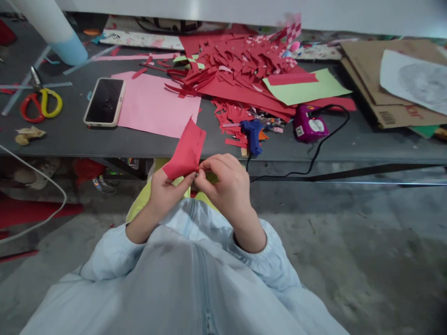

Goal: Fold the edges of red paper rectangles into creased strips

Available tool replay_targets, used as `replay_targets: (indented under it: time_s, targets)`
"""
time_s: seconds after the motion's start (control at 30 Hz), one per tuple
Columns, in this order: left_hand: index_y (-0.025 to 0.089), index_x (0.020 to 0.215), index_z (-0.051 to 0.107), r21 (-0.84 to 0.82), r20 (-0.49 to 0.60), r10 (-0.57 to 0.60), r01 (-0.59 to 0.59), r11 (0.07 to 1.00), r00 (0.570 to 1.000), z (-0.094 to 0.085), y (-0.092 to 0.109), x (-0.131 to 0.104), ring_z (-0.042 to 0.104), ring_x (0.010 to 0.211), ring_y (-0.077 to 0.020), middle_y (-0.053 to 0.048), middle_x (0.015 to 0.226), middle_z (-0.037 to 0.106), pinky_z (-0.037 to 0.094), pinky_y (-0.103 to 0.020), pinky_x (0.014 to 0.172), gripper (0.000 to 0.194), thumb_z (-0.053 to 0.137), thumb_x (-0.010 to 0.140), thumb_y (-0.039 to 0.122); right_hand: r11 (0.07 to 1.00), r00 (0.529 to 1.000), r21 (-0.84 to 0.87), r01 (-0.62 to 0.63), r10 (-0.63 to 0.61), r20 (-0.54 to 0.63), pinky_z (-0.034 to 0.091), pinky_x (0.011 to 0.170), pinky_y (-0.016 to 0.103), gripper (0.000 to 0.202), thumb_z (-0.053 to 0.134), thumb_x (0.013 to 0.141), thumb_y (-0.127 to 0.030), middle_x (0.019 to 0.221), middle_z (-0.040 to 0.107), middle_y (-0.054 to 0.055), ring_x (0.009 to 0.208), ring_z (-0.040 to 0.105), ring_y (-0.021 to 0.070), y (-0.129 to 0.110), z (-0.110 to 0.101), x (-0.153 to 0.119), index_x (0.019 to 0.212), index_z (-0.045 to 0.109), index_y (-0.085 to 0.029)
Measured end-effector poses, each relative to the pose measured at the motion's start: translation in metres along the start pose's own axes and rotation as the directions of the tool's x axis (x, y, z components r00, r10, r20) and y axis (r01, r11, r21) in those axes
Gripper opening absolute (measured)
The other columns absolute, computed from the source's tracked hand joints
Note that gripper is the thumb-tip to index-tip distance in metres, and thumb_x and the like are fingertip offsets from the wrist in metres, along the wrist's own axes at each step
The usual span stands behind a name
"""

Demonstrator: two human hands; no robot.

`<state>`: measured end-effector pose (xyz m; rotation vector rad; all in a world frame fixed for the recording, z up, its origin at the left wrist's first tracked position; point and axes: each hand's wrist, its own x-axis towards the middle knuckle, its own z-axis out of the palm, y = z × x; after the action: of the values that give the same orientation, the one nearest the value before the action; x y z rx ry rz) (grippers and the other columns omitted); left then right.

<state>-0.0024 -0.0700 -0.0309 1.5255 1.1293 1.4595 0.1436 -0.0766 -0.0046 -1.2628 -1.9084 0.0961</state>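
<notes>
A piece of red paper (186, 149) with a folded strip along its right side is held over my lap, just in front of the table edge. My left hand (164, 193) grips its lower left part, with the thumb in front and the other fingers mostly behind the sheet. At the paper's lower right corner, my right hand (225, 184) pinches the edge between thumb and fingertips. Both sets of fingertips almost meet there. Beyond the hands lies a pink sheet (153, 107) on the table, and a blue glue gun (253, 137) rests to the right.
Red paper strips (237, 65) are heaped at the back middle. A phone (104, 102) and scissors (41, 104) lie to the left, near a white-and-blue cylinder (61, 35). Right of the heap are a purple box (309, 124) with a black cord and some cardboard (366, 79).
</notes>
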Motion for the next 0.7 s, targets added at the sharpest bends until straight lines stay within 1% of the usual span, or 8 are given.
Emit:
replay_targets:
  time_s: [0.1, 0.2, 0.33, 0.47, 0.53, 0.57, 0.63, 0.7]
  targets:
    - [0.020, 0.082, 0.077, -0.104, -0.024, -0.048, 0.045, 0.994, 0.999, 0.0025, -0.0018, -0.0022, 0.073, 0.073, -0.0152, -0.001, 0.079, 0.078, 0.060, -0.025, 0.074, 0.010, 0.080, 0.074, 0.025, 1.000, 1.000, 0.010, 0.008, -0.007, -0.018, 0.047, 0.069, 0.031, 0.012, 0.058, 0.083, -0.013, 0.072, 0.067, 0.003, 0.069, 0.056, 0.0161, 0.0007, -0.0011, 0.0010, 0.073, 0.060, -0.019]
    - [0.019, 0.083, 0.077, -0.223, -0.054, -0.177, 0.161, 0.961, 0.983, 0.0033, -0.0019, -0.0042, 0.074, 0.073, -0.0155, -0.003, 0.081, 0.079, 0.061, -0.027, 0.075, 0.017, 0.084, 0.071, 0.030, 0.992, 0.999, 0.124, -0.037, 0.038, 0.001, 0.048, 0.070, 0.029, 0.012, 0.059, 0.086, -0.015, 0.075, 0.070, 0.002, 0.072, 0.059, 0.0149, 0.0015, -0.0029, 0.0020, 0.076, 0.063, -0.020]
    - [0.018, 0.078, 0.077, -0.349, -0.067, -0.357, 0.313, 0.883, 0.932, 0.0044, 0.0014, -0.0041, 0.070, 0.062, -0.0129, -0.001, 0.072, 0.077, 0.061, -0.025, 0.066, 0.023, 0.087, 0.067, 0.035, 0.964, 0.995, 0.248, -0.097, 0.090, 0.039, 0.048, 0.069, 0.029, 0.012, 0.059, 0.091, -0.019, 0.079, 0.073, 0.000, 0.072, 0.061, 0.0132, 0.0026, -0.0037, 0.0023, 0.083, 0.067, -0.021]
    - [0.018, 0.072, 0.076, -0.442, -0.058, -0.481, 0.409, 0.798, 0.875, 0.0075, 0.0043, -0.0031, 0.067, 0.057, -0.0110, -0.001, 0.068, 0.075, 0.059, -0.023, 0.063, 0.030, 0.091, 0.058, 0.039, 0.967, 0.995, 0.236, -0.100, 0.096, 0.028, 0.049, 0.072, 0.030, 0.010, 0.060, 0.091, -0.018, 0.082, 0.074, 0.001, 0.075, 0.063, 0.0139, 0.0040, -0.0012, 0.0012, 0.087, 0.069, -0.021]
    - [0.019, 0.072, 0.075, -0.465, -0.059, -0.510, 0.428, 0.775, 0.858, 0.0088, 0.0047, -0.0033, 0.066, 0.056, -0.0102, 0.000, 0.066, 0.074, 0.058, -0.022, 0.061, 0.030, 0.092, 0.056, 0.038, 0.974, 0.996, 0.212, -0.084, 0.082, 0.017, 0.049, 0.073, 0.030, 0.008, 0.061, 0.091, -0.018, 0.083, 0.074, 0.002, 0.077, 0.064, 0.0146, 0.0050, 0.0006, 0.0005, 0.088, 0.069, -0.020]
    - [0.019, 0.072, 0.076, -0.472, -0.055, -0.512, 0.430, 0.770, 0.857, 0.0089, 0.0043, -0.0037, 0.065, 0.055, -0.0099, 0.001, 0.066, 0.074, 0.057, -0.021, 0.059, 0.029, 0.092, 0.056, 0.037, 0.978, 0.997, 0.197, -0.074, 0.073, 0.010, 0.050, 0.074, 0.031, 0.008, 0.062, 0.091, -0.018, 0.084, 0.074, 0.002, 0.078, 0.064, 0.0149, 0.0055, 0.0015, 0.0002, 0.088, 0.069, -0.020]
    - [0.020, 0.074, 0.076, -0.464, -0.031, -0.495, 0.426, 0.777, 0.868, 0.0082, 0.0022, -0.0046, 0.065, 0.056, -0.0100, 0.002, 0.066, 0.073, 0.057, -0.021, 0.059, 0.026, 0.091, 0.059, 0.035, 0.986, 0.999, 0.159, -0.052, 0.053, -0.001, 0.050, 0.074, 0.031, 0.007, 0.062, 0.090, -0.018, 0.084, 0.074, 0.003, 0.078, 0.064, 0.0155, 0.0063, 0.0032, -0.0005, 0.088, 0.069, -0.020]
    - [0.020, 0.075, 0.076, -0.423, -0.014, -0.455, 0.407, 0.810, 0.890, 0.0065, -0.0014, -0.0056, 0.066, 0.057, -0.0109, 0.001, 0.066, 0.073, 0.057, -0.022, 0.060, 0.023, 0.088, 0.064, 0.036, 0.991, 0.999, 0.129, -0.032, 0.033, -0.003, 0.049, 0.073, 0.031, 0.008, 0.061, 0.090, -0.017, 0.083, 0.073, 0.004, 0.077, 0.063, 0.0161, 0.0068, 0.0049, -0.0013, 0.087, 0.068, -0.019]
